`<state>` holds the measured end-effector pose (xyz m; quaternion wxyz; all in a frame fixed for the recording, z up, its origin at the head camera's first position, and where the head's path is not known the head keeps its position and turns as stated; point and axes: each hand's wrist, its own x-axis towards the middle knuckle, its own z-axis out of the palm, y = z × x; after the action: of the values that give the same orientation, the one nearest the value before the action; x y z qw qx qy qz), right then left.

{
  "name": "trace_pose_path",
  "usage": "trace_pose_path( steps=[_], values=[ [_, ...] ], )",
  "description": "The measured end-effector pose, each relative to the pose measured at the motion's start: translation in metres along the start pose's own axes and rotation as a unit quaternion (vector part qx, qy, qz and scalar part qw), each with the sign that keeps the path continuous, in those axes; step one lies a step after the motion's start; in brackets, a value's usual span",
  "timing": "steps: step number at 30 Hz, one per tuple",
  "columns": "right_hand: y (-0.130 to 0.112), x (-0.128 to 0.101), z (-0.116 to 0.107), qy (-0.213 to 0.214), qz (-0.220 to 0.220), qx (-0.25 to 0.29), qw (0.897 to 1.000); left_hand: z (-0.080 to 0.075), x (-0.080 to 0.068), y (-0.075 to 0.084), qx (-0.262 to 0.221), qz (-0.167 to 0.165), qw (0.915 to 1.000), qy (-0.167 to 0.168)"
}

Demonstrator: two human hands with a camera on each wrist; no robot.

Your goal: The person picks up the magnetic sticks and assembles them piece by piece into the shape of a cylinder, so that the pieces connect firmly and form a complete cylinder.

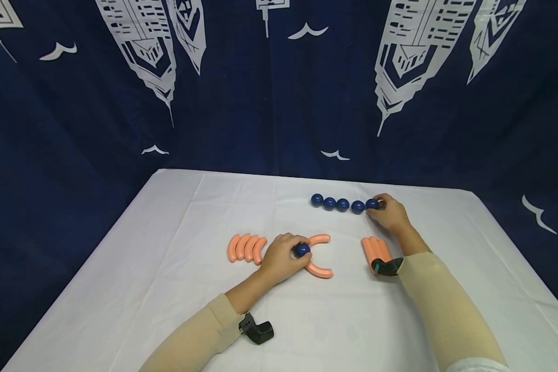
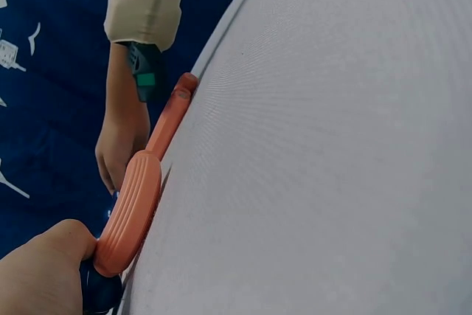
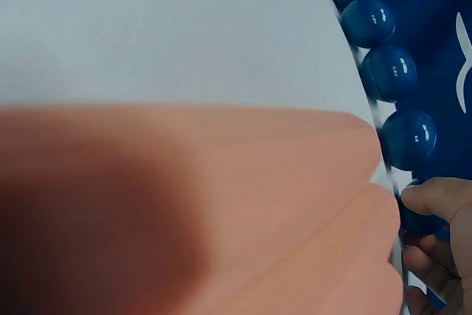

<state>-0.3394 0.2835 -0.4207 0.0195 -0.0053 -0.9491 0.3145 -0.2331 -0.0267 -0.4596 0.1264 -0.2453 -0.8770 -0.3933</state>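
My left hand (image 1: 281, 257) pinches a dark blue ball (image 1: 302, 250) between thumb and fingers, at or just above the white table. Touching or very near that ball are two curved orange pieces, an upper one (image 1: 320, 238) and a lower one (image 1: 321, 272), which spread out to the right. At the back, my right hand (image 1: 391, 213) grips another blue ball (image 1: 372, 204) at the right end of a row of blue balls (image 1: 342, 205). The right wrist view shows the thumb and curled fingers around this ball (image 3: 417, 219), partly hiding it.
Several curved orange pieces (image 1: 246, 248) lie side by side left of my left hand. Straight orange sticks (image 1: 376, 249) lie together under my right wrist, partly hidden by the wrist camera (image 1: 387, 266). A navy patterned curtain (image 1: 269, 103) hangs behind the white-covered table (image 1: 135, 289).
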Motion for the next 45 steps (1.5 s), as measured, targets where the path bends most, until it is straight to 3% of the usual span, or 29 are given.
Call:
trace_pose_path(
  steps=[8, 17, 34, 45],
  values=[
    [0.0, -0.007, -0.009, -0.004, 0.02, 0.031, 0.999, 0.001, 0.0, 0.001, -0.006, -0.01, 0.9999, -0.008],
    [0.002, -0.02, -0.015, -0.002, -0.003, 0.049, 0.999, 0.0, 0.0, 0.0, -0.007, -0.003, 1.0, -0.004],
    [-0.014, -0.055, -0.005, -0.002, -0.016, 0.119, 0.993, 0.001, -0.001, 0.001, -0.027, -0.017, 0.9994, -0.009],
    [-0.026, -0.066, 0.003, -0.016, -0.037, 0.156, 0.987, 0.002, 0.0, 0.001, -0.03, -0.008, 0.9995, 0.002]
  ],
)
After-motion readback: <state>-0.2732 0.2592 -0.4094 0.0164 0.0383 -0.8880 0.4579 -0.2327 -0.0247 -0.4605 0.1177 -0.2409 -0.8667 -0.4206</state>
